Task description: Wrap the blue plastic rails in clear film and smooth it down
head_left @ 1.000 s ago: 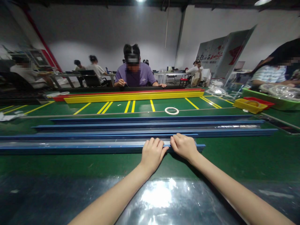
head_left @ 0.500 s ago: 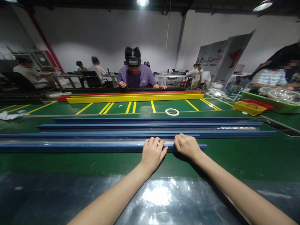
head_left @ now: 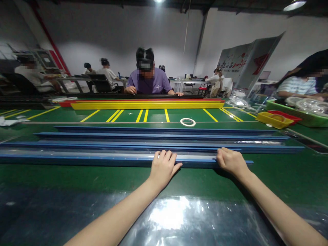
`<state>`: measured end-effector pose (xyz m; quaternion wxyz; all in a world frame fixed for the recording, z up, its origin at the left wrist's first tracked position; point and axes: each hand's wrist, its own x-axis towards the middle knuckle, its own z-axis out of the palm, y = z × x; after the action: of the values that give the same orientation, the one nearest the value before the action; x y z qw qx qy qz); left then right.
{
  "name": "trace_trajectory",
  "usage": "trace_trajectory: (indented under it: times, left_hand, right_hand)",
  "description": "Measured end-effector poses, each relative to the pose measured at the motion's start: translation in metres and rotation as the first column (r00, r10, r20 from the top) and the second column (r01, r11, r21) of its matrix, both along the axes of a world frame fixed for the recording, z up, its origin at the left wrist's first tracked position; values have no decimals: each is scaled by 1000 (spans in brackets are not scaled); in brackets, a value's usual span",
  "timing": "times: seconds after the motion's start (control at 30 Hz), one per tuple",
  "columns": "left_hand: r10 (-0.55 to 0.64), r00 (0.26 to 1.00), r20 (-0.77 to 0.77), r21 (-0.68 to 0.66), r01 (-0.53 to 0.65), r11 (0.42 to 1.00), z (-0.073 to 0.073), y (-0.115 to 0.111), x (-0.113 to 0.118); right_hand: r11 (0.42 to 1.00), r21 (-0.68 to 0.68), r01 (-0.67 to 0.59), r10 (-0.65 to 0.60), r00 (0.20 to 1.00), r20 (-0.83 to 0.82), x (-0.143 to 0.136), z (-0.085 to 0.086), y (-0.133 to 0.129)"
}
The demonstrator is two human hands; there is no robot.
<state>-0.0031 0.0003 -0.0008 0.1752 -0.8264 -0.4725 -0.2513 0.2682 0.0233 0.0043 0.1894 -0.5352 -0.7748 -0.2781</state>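
A long blue channel profile (head_left: 102, 161) lies lengthwise across the green table, nearest to me. My left hand (head_left: 164, 168) rests over its front edge, fingers slightly spread and thumb apart. Near the profile's right end, my right hand (head_left: 232, 162) is closed around its edge; the fingertips are hidden. Inside the channel, between the hands, a pale shiny strip (head_left: 197, 156) shows. Further blue profiles (head_left: 143, 136) lie parallel just behind it.
A white ring (head_left: 188, 119), like a tape roll, lies beyond the profiles. Yellow and red bars (head_left: 147, 106) stand farther back, before a person in purple (head_left: 151, 82). Yellow and red trays (head_left: 274, 119) and a green bin (head_left: 307, 118) are at the right. Shiny sheeting (head_left: 200, 218) covers the near edge.
My right hand has moved to the right, and the near profile's end has slid right with it. My left hand stays nearly in place on the profile.
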Motion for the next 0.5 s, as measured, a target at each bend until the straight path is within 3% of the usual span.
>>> trace_trajectory:
  times: [0.17,0.5]
  left_hand:
    - [11,999,-35,-2,-11,1000,0,0,0]
    - [53,996,-74,-7,-53,999,2,-2,2]
  right_hand:
    - [997,70,35,-31,998,-57,2,-3,-1]
    - [998,43,42,-38,994,-105,-3,-2,-3]
